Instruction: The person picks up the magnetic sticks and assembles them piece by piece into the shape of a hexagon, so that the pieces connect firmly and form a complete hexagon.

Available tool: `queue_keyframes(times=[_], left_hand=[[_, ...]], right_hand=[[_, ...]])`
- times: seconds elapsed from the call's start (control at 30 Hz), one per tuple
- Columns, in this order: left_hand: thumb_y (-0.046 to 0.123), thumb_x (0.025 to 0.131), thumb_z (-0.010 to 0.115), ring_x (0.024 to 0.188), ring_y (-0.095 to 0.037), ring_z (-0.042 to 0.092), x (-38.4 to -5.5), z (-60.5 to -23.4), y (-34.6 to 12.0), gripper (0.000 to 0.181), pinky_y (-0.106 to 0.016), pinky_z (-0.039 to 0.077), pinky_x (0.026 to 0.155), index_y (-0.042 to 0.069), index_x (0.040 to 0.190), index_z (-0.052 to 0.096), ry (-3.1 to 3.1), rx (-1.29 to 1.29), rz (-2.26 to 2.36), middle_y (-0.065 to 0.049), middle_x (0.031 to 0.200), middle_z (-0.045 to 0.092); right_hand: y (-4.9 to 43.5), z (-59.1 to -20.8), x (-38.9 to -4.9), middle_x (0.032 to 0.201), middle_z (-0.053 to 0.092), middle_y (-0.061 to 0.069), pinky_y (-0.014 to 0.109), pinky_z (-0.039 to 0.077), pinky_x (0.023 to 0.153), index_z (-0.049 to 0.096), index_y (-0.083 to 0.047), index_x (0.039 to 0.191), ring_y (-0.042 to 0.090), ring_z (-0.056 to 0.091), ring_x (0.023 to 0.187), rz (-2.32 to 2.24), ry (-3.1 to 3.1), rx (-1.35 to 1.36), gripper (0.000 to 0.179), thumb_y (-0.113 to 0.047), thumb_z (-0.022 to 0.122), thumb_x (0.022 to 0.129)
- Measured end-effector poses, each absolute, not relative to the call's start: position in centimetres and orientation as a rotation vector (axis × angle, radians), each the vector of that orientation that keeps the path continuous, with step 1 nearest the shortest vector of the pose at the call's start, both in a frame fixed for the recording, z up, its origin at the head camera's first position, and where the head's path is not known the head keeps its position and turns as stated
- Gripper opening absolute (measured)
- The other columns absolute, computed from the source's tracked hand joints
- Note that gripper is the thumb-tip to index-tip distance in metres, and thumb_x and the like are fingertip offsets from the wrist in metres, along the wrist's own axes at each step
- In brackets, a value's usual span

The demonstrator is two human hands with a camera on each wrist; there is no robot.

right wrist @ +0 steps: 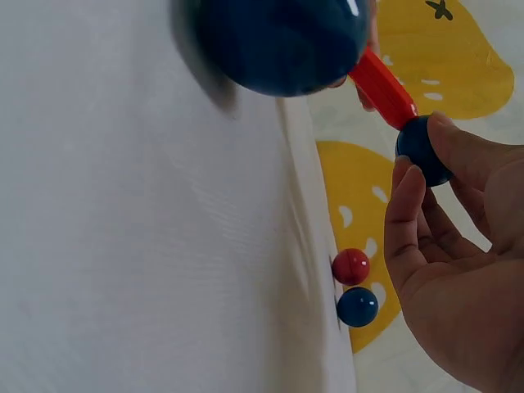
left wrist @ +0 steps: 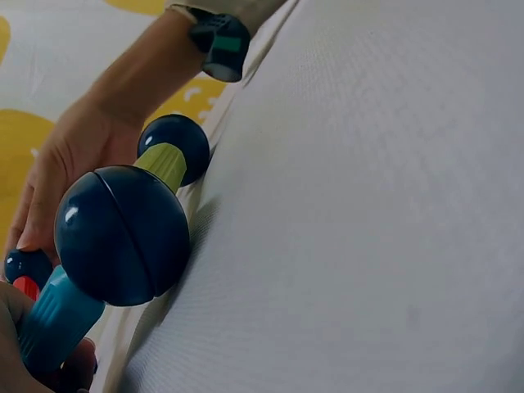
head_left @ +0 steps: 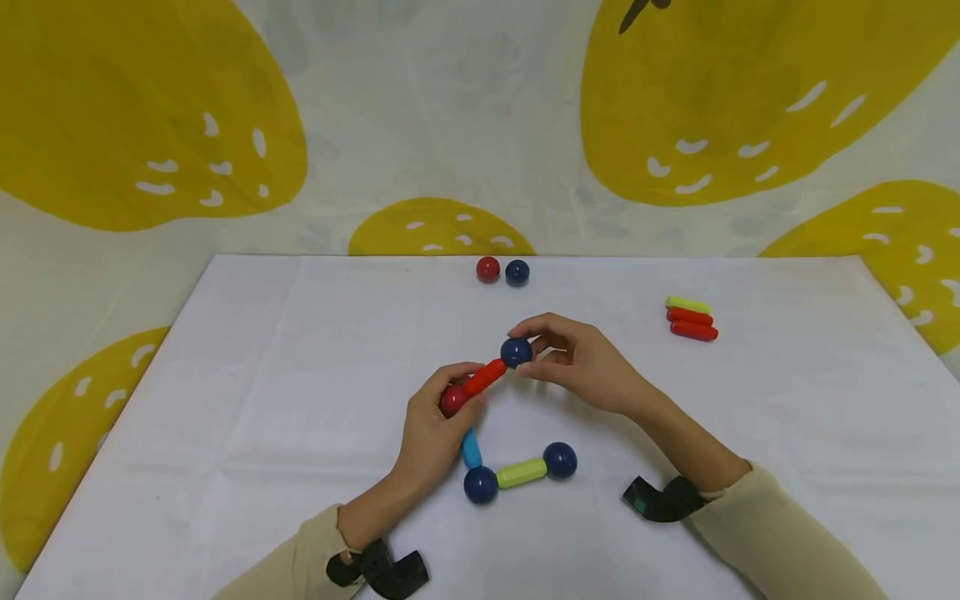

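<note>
My left hand (head_left: 435, 425) grips a red ball (head_left: 453, 401) where a red rod (head_left: 485, 378) and a light-blue rod (head_left: 470, 448) meet it. With thumb and fingers my right hand (head_left: 588, 367) pinches a dark blue ball (head_left: 516, 352) at the red rod's far end; ball and rod also show in the right wrist view. The light-blue rod runs down to a second dark blue ball (left wrist: 123, 236). From there a yellow-green rod (head_left: 522, 472) leads to a third dark blue ball (head_left: 560, 460), forming an open chain. Part of the red ball is hidden by the left fingers.
A loose red ball (head_left: 488, 269) and a loose dark blue ball (head_left: 517, 272) lie at the back edge of the white table (head_left: 300, 350). Toward the back right lie a yellow-green rod (head_left: 688, 305) and two red rods (head_left: 693, 331), side by side.
</note>
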State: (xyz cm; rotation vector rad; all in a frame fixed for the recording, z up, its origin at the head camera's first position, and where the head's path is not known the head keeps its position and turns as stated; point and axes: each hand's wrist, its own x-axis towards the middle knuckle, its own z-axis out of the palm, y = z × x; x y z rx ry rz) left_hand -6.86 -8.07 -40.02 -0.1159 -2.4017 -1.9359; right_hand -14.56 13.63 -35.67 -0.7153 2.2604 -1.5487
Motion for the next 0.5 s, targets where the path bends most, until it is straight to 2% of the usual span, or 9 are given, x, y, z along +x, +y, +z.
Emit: queue_keyframes(times=[0.13,0.33,0.5], left_hand=[[0.007,0.089,0.064,0.084,-0.018,0.053,-6.9,-39.9,-8.1,0.034,-0.027,0.046,0.064,0.019,0.121,0.063,-2.401,-0.142,-1.934,0.0,0.098,0.059],[0.012,0.09,0.066,0.073,-0.019,0.053,-7.0,-40.0,-8.1,0.032,-0.024,0.042,0.059,0.019,0.121,0.062,-2.383,-0.185,-1.958,-0.001,0.09,0.059],[0.007,0.093,0.061,0.066,-0.032,0.058,-6.6,-37.9,-7.7,0.029,-0.023,0.044,0.061,0.005,0.122,0.059,-2.331,-0.205,-2.081,-0.016,0.079,0.061]], right_hand=[[13.6,-35.9,-14.5,0.113,0.06,-0.001,0.031,0.053,0.08,0.059,-0.013,0.124,0.02,0.059,0.097,-1.569,2.244,-0.731,0.041,-0.011,0.073,0.086],[13.5,-36.0,-14.6,0.115,0.06,-0.004,0.032,0.052,0.082,0.058,-0.01,0.126,0.019,0.058,0.097,-1.576,2.25,-0.757,0.041,-0.012,0.071,0.087],[13.1,-35.9,-14.7,0.118,0.059,0.001,0.031,0.053,0.08,0.057,-0.008,0.125,0.021,0.058,0.095,-1.62,2.203,-0.739,0.042,-0.01,0.072,0.086]])
